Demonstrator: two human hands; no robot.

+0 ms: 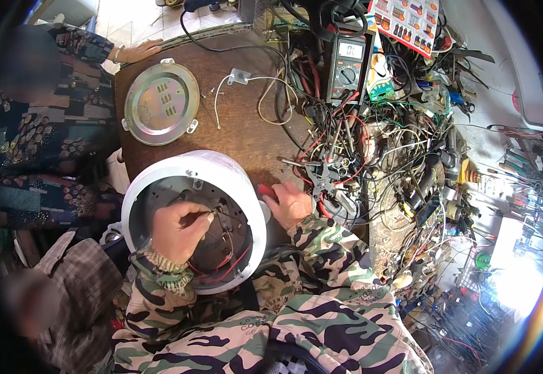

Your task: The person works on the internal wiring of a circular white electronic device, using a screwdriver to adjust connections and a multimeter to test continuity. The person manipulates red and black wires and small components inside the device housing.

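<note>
A round white metal housing (pixel 256 212), deep like a pot, tilts toward me at the table's near edge. My left hand (pixel 178 234) reaches inside it. Its thumb and index finger pinch a thin wire (pixel 216 212) near the inner base. Red wires (pixel 233 265) loop along the lower inside wall. Just right of the housing, my right hand (pixel 292 206) rests low with its fingers curled round a red handle (pixel 266 191); the rest of that tool is hidden.
On the brown table (pixel 221 53) lie a round metal plate (pixel 181 106) and a small bracket with white wires (pixel 240 76). A multimeter (pixel 348 65), pliers (pixel 324 181) and tangled cables crowd the right. Another person's hand (pixel 139 51) rests at the far left edge.
</note>
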